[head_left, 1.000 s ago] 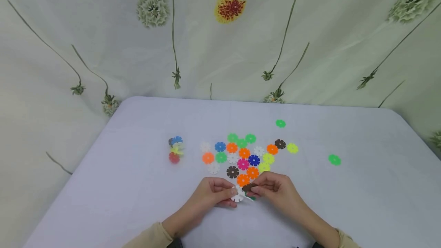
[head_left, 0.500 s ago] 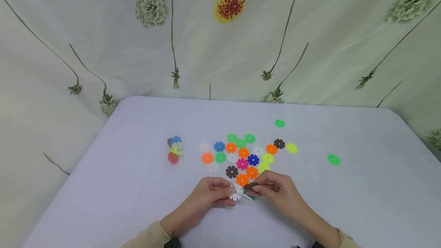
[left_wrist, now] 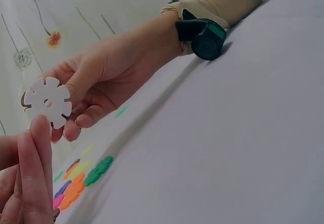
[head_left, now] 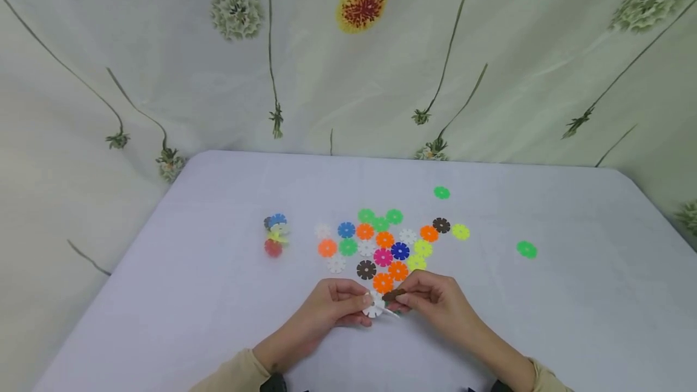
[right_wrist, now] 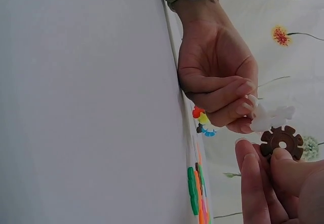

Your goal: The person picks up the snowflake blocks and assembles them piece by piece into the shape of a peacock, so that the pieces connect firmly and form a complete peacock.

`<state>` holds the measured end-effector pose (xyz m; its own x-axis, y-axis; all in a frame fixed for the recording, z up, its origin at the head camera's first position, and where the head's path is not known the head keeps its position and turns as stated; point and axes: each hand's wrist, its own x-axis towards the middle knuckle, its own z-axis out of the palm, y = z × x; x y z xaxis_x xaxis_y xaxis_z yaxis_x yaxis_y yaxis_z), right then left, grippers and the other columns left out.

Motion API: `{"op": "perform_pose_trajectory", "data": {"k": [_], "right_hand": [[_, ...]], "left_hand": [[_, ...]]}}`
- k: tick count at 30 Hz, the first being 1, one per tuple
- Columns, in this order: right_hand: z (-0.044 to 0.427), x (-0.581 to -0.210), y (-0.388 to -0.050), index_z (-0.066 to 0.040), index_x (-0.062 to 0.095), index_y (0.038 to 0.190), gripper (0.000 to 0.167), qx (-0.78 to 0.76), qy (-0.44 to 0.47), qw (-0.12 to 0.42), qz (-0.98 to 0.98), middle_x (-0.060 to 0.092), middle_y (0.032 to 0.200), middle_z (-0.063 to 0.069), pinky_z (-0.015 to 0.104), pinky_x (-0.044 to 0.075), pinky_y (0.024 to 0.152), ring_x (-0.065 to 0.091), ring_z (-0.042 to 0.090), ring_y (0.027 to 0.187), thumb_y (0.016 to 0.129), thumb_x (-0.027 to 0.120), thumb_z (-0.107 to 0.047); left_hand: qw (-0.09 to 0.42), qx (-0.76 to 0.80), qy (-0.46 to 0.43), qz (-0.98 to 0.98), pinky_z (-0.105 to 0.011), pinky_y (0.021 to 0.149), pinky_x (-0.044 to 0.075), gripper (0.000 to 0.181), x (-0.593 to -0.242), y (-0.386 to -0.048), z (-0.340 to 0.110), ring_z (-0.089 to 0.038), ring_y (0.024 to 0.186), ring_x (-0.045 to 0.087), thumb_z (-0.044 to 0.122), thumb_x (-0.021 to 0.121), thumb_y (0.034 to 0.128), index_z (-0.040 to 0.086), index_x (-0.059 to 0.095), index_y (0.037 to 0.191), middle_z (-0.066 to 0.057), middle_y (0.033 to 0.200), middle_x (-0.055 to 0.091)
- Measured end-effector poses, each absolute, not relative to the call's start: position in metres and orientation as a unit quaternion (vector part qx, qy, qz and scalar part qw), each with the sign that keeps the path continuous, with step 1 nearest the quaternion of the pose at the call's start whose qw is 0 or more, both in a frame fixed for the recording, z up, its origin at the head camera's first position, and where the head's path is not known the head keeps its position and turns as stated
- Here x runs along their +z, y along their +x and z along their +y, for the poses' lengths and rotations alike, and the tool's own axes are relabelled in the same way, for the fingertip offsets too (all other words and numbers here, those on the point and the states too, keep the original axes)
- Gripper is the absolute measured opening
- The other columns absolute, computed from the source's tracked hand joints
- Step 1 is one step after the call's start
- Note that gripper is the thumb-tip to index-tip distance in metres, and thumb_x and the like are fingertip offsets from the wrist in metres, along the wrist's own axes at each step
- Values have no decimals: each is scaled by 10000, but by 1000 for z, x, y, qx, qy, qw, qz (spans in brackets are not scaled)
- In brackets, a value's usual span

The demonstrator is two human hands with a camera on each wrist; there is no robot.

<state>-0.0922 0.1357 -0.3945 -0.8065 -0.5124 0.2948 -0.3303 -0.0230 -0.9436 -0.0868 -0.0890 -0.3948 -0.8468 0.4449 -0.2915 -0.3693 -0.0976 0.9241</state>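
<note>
Near the table's front, my left hand point(head_left: 333, 307) pinches a white notched flower disc point(head_left: 374, 307) between thumb and fingers. A second white disc point(head_left: 390, 312) stands slotted into it at an angle. Close on the right, my right hand point(head_left: 440, 302) grips a brown notched disc point(head_left: 393, 295) by thumb and fingertips. In the right wrist view the brown disc point(right_wrist: 292, 144) meets the edge of the white pieces point(right_wrist: 271, 117); whether their slots engage I cannot tell. A dark green disc point(left_wrist: 98, 171) lies on the table below the hands.
Beyond the hands spread several loose discs, among them orange point(head_left: 383, 283), pink point(head_left: 383, 257) and brown point(head_left: 366, 270). A small joined cluster with a red disc point(head_left: 273, 248) sits to the left. Single green discs lie far right point(head_left: 526, 250) and at the back point(head_left: 441, 193).
Both hands stay almost in place. The brown disc has tilted slightly in the right hand, near the white pair. The loose discs lie as before.
</note>
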Motion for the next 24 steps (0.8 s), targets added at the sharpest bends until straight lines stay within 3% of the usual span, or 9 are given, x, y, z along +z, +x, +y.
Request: {"op": "perform_pose_trajectory", "data": {"k": [6,17,24], "right_hand": [[132,-397,-90,10,630,905,100,-633,-330,51,698,686,897,121,371,546,671,677,252,778,857,605,93],[123,-391,-86,-21,658,860,150,-574,-343,-32,743,682,814,66,298,551,631,655,171,687,804,650,117],[147,-374,-110,-8,679,971,127,-548,-241,105,794,678,877,54,299,546,670,656,204,736,844,676,-17]], "left_hand": [[282,738,32,612,-306,751,531,182,-395,-86,-90,-171,689,667,79,619,901,-81,623,986,-103,839,677],[280,730,17,623,-301,756,528,152,-393,-90,-89,-151,662,644,88,629,896,-49,635,960,-79,815,669],[297,720,25,627,-324,810,511,251,-397,-93,-94,-209,775,663,150,629,910,-60,605,1047,-93,891,668]]}}
